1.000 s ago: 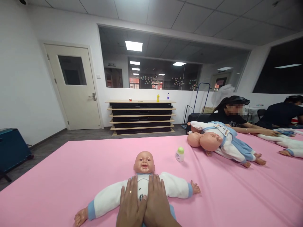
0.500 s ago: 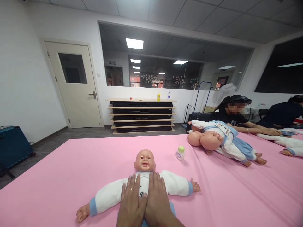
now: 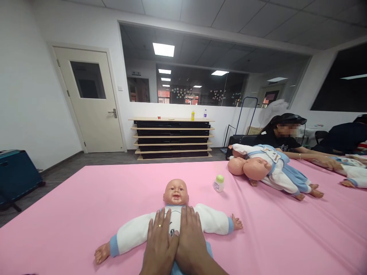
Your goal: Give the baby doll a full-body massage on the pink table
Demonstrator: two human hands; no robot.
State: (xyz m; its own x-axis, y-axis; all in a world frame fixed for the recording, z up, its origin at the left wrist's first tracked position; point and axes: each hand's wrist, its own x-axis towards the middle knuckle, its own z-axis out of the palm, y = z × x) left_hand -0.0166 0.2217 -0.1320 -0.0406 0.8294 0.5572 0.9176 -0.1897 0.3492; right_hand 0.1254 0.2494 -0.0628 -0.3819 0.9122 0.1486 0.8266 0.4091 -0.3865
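A baby doll [image 3: 176, 193] in a white and blue outfit lies face up on the pink-covered table [image 3: 86, 206], its arms spread to both sides. Flat on the left part of its chest rests my left hand [image 3: 160, 238], fingers stretched toward the doll's neck, a ring on one finger. Beside it, my right hand [image 3: 190, 236] lies flat on the right part of the chest, fingers straight. The two hands touch near the thumbs. They cover much of the doll's front, and its legs are out of sight. Neither hand grips anything.
A small white bottle with a green cap [image 3: 218, 183] stands beyond the doll's right-side arm. Two more dolls [image 3: 258, 168] lie overlapping at the right. Behind them a co-worker [image 3: 283, 131] leans over another doll [image 3: 352, 170]. A blue suitcase [image 3: 20, 177] is on the floor at left.
My hands stay flat on the doll's chest with almost no movement. The view has shifted slightly. At the right, the co-worker's hands have moved on the other doll.
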